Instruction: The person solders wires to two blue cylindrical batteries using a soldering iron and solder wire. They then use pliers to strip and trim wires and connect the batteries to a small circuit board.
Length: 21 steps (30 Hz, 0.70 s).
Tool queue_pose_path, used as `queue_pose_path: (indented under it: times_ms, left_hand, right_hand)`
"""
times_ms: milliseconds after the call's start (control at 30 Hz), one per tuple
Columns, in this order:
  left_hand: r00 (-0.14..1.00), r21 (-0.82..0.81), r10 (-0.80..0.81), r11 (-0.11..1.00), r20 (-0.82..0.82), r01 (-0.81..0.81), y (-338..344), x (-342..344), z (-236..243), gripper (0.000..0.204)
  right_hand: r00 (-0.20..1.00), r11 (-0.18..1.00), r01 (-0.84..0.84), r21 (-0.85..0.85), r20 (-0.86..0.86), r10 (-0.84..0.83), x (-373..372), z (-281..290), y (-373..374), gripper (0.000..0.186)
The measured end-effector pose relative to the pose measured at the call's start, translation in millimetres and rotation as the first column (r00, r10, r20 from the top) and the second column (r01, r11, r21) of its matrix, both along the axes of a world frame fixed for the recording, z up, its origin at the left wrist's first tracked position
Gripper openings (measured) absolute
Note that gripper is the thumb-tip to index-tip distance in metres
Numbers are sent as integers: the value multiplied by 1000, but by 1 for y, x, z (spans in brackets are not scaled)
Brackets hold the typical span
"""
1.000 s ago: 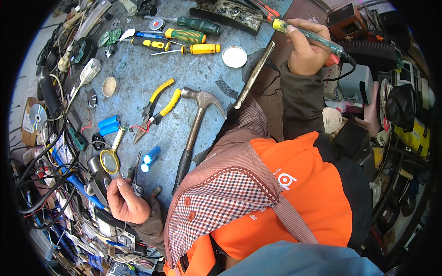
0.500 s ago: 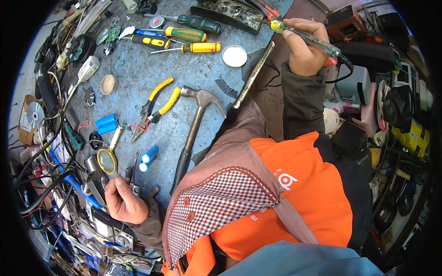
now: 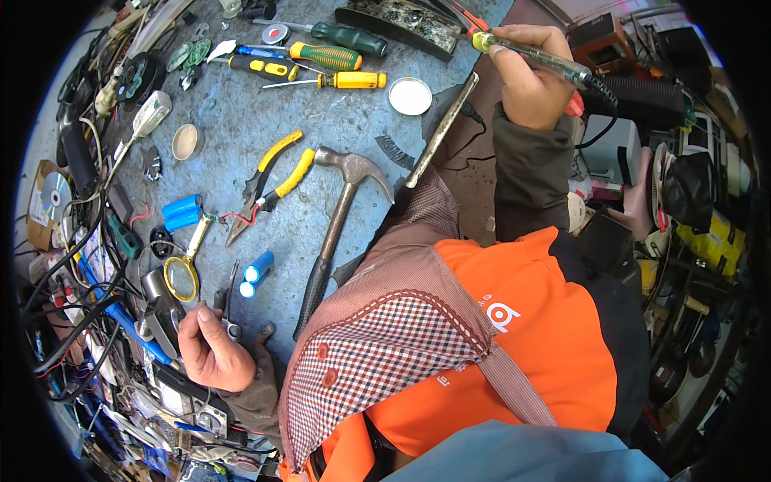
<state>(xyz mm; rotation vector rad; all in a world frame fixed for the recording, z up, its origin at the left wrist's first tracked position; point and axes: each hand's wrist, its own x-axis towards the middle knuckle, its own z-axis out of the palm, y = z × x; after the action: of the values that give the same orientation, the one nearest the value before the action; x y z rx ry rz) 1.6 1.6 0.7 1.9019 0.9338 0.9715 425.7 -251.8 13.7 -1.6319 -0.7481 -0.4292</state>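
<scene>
My right hand (image 3: 534, 88), at the upper right, is closed around a soldering iron (image 3: 550, 64) with a see-through handle, a yellow collar and a black cord. The iron's front end points left to a dark, grimy metal tray (image 3: 409, 28). At the lower left my left hand (image 3: 217, 353) has thumb and forefinger pinched together; whatever is between them is too small to make out. Just above it lies a round yellow-rimmed piece (image 3: 181, 279) on a pale handle. Two blue cylindrical cells (image 3: 258, 268) stand near the left hand.
A claw hammer (image 3: 337, 217), yellow-handled pliers (image 3: 271, 181), more blue cells (image 3: 182, 213) and several screwdrivers (image 3: 349, 80) lie on the blue bench. A round white lid (image 3: 409, 96) sits beside a flat metal bar (image 3: 443, 132). Tangled cables (image 3: 80, 321) crowd the left edge.
My left hand has shifted slightly left, its pinch kept. The right hand has tilted a little, and the soldering iron stays at the tray.
</scene>
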Motion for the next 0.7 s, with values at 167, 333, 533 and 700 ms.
queue_pose_path:
  times_ms: [167,333,533,700]
  left_hand:
    - [1000,16,-11,1000,-2,11,1,-1,0,10]
    - [1000,6,-12,1000,1,12,2,0,-1,10]
    - [1000,2,1,1000,-12,-1,0,-1,0,11]
    - [1000,-9,-3,1000,-17,3,1,0,1,12]
  right_hand:
    - [998,999,39,-8,48,-39,1,4,4,15]
    - [1000,1000,-11,13,15,11,4,-2,2,16]
    - [999,999,-41,-8,17,41,3,-5,4,18]
    - [997,997,-80,7,21,80,2,-1,5,20]
